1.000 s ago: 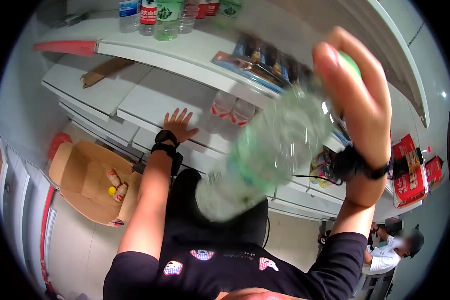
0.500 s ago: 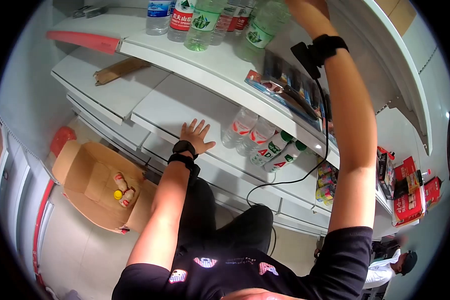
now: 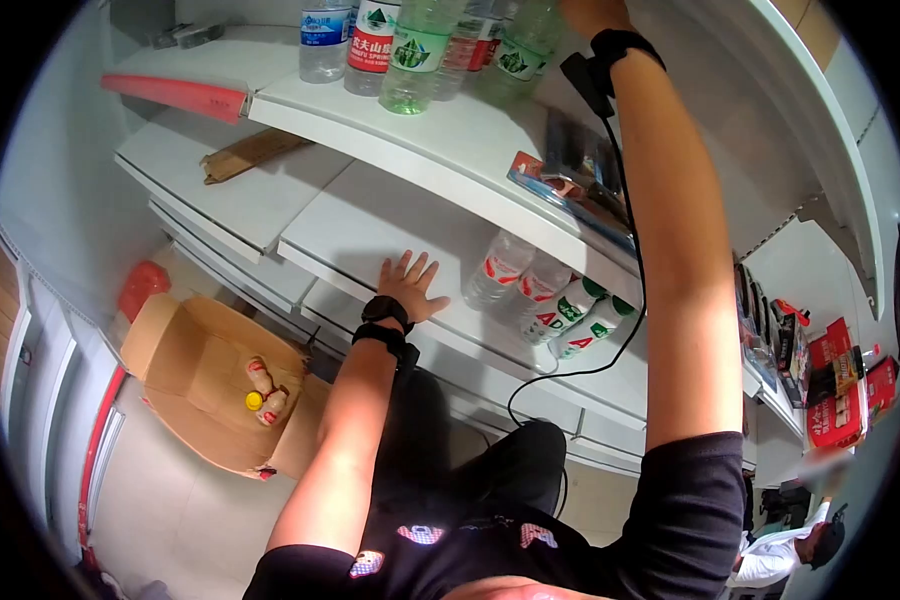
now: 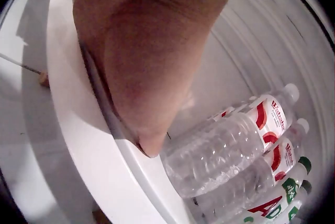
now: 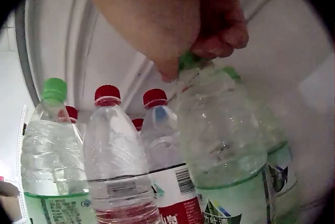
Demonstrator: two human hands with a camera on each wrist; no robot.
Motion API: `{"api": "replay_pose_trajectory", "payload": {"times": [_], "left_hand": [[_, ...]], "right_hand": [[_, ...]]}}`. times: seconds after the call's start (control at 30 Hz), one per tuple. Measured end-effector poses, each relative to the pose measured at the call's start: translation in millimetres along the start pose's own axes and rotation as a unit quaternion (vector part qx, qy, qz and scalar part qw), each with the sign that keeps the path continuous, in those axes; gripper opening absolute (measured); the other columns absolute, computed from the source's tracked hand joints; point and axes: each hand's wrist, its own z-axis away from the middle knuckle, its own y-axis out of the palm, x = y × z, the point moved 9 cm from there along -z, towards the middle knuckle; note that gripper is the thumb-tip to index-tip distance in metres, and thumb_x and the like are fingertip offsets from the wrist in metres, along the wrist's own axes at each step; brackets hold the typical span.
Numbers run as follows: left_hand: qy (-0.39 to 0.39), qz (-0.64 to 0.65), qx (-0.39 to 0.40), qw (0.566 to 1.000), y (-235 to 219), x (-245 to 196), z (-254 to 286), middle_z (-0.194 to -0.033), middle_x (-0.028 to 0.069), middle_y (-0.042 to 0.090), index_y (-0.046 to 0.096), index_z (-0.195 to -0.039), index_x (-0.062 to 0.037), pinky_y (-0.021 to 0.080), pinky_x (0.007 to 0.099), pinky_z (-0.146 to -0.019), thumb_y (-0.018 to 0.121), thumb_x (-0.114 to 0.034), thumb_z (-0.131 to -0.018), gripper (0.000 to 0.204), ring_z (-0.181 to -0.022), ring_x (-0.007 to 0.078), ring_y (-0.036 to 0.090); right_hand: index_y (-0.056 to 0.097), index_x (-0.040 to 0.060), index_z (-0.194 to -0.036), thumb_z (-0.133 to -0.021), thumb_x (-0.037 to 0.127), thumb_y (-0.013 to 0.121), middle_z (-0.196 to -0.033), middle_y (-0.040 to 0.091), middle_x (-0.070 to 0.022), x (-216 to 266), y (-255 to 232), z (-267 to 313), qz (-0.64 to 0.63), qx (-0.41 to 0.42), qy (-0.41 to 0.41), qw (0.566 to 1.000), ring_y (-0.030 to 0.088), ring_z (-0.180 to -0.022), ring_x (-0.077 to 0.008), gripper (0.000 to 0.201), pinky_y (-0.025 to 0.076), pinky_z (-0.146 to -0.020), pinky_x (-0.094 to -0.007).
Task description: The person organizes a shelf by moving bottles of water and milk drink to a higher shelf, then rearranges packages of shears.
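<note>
A: How have I got the right hand (image 5: 175, 20) posed?

B: My head feed shows the right arm (image 3: 690, 280) stretched up, nearly straight, toward one o'clock. Fingers and thumb are curled, pinching the green cap (image 5: 188, 62) of a green-tinted bottle (image 5: 225, 135).

A: Where's that bottle?

B: At the upper shelf (image 3: 490, 145), roughly upright, around four o'clock in the right wrist view; red-capped bottles (image 5: 112, 135) are just beside it toward nine. I can't tell whether its base bears on the shelf. Its plastic is glossy and see-through, round-shouldered, with a green label.

A: And my left hand (image 3: 410, 288)?

B: Fingers spread, grasping nothing, resting on the smooth white lower shelf (image 3: 370, 215). Toward its three o'clock sit clear moulded bottles (image 4: 220, 151) with red-and-white labels. A brown cardboard box (image 3: 195, 400) gapes at eight o'clock.
</note>
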Motion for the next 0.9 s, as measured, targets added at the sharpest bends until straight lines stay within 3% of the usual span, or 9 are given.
{"api": "replay_pose_trajectory", "payload": {"times": [0.17, 0.37, 0.5, 0.53, 0.6, 0.67, 0.73, 0.77, 0.9], "left_hand": [[0.002, 0.005, -0.020, 1.000, -7, -3, 5, -0.163, -0.0009, 0.011, 0.019, -0.155, -0.0251, 0.002, 0.0509, -0.120, 0.034, -0.070, -0.090, 0.080, -0.150, 0.0242, 0.006], [0.008, 0.003, -0.038, 0.999, 1, 0, -2, -0.162, 0.0015, 0.011, 0.020, -0.155, -0.0256, 0.003, 0.0518, -0.119, 0.034, -0.075, -0.087, 0.085, -0.150, 0.0262, 0.007], [0.009, 0.006, -0.026, 1.000, 3, 0, -5, -0.162, 0.0016, 0.011, 0.019, -0.155, -0.0261, 0.004, 0.0521, -0.119, 0.036, -0.075, -0.087, 0.085, -0.150, 0.0258, 0.007], [0.008, 0.004, -0.022, 1.000, 3, 1, -5, -0.163, 0.0015, 0.011, 0.019, -0.155, -0.0257, 0.004, 0.0522, -0.119, 0.036, -0.075, -0.086, 0.086, -0.150, 0.0256, 0.006], [0.010, 0.001, -0.018, 1.000, 2, 0, -4, -0.163, 0.0014, 0.011, 0.018, -0.155, -0.0253, 0.004, 0.0524, -0.119, 0.036, -0.075, -0.086, 0.086, -0.150, 0.0255, 0.006], [-0.002, -0.008, -0.010, 1.000, 0, 0, -3, -0.163, -0.0010, 0.010, 0.018, -0.155, -0.0250, 0.002, 0.0494, -0.120, 0.037, -0.071, -0.089, 0.083, -0.150, 0.0232, 0.004], [-0.004, -0.010, -0.006, 1.000, -8, -2, 2, -0.163, -0.0011, 0.010, 0.018, -0.155, -0.0251, 0.003, 0.0496, -0.120, 0.037, -0.071, -0.088, 0.083, -0.150, 0.0230, 0.003], [-0.008, -0.010, -0.002, 1.000, -7, -3, 2, -0.163, -0.0013, 0.010, 0.018, -0.155, -0.0252, 0.003, 0.0498, -0.120, 0.036, -0.071, -0.088, 0.083, -0.150, 0.0228, 0.003], [-0.008, -0.041, -0.003, 0.999, -7, -2, 0, -0.163, -0.0025, 0.008, 0.017, -0.155, -0.0264, 0.004, 0.0508, -0.120, 0.036, -0.073, -0.087, 0.085, -0.150, 0.0215, 0.003]], "right_hand": [[0.060, -0.0043, -0.106, -0.096, 0.041, 0.049, -0.102, 0.064, -0.0284, -6, -6, -1, -0.073, 0.053, 0.104, 0.991, 0.060, -0.100, -0.0464, 0.048, 0.047, -0.089, -0.0515], [0.057, -0.0013, -0.114, -0.096, 0.035, 0.049, -0.105, 0.064, -0.0285, -1, -10, 4, -0.101, 0.066, 0.071, 0.990, 0.060, -0.102, -0.0459, 0.042, 0.046, -0.089, -0.0523], [0.053, 0.0027, -0.125, -0.092, 0.027, 0.051, -0.103, 0.065, -0.0272, 11, -16, 11, -0.079, 0.062, -0.013, 0.995, 0.060, -0.100, -0.0447, 0.040, 0.047, -0.089, -0.0510], [0.051, 0.0040, -0.128, -0.090, 0.023, 0.052, -0.103, 0.065, -0.0265, 21, -24, 17, -0.028, 0.069, -0.051, 0.996, 0.061, -0.099, -0.0440, 0.042, 0.047, -0.089, -0.0501], [0.050, 0.0039, -0.128, -0.087, 0.017, 0.055, -0.104, 0.065, -0.0259, 61, -89, 51, -0.034, 0.119, -0.012, 0.992, 0.060, -0.100, -0.0442, 0.044, 0.047, -0.088, -0.0505], [0.056, 0.0031, -0.121, -0.089, 0.018, 0.057, -0.095, 0.067, -0.0173, 85, -133, 87, -0.133, 0.101, -0.080, 0.983, 0.063, -0.089, -0.0324, 0.035, 0.049, -0.079, -0.0415], [0.062, 0.0032, -0.091, -0.090, 0.027, 0.063, -0.066, 0.060, -0.0094, 101, -151, 142, -0.278, 0.116, -0.110, 0.947, 0.061, -0.060, -0.0218, 0.024, 0.051, -0.058, -0.0333], [0.063, 0.0059, -0.096, -0.086, 0.023, 0.064, -0.071, 0.061, -0.0099, 124, -176, 174, -0.315, 0.094, -0.205, 0.922, 0.062, -0.063, -0.0273, 0.020, 0.052, -0.060, -0.0368], [0.062, 0.0068, -0.098, -0.083, 0.023, 0.067, -0.083, 0.062, -0.0110, 178, -184, 349, -0.409, 0.439, -0.280, 0.749, 0.065, -0.079, -0.0305, 0.022, 0.053, -0.068, -0.0412]]}}
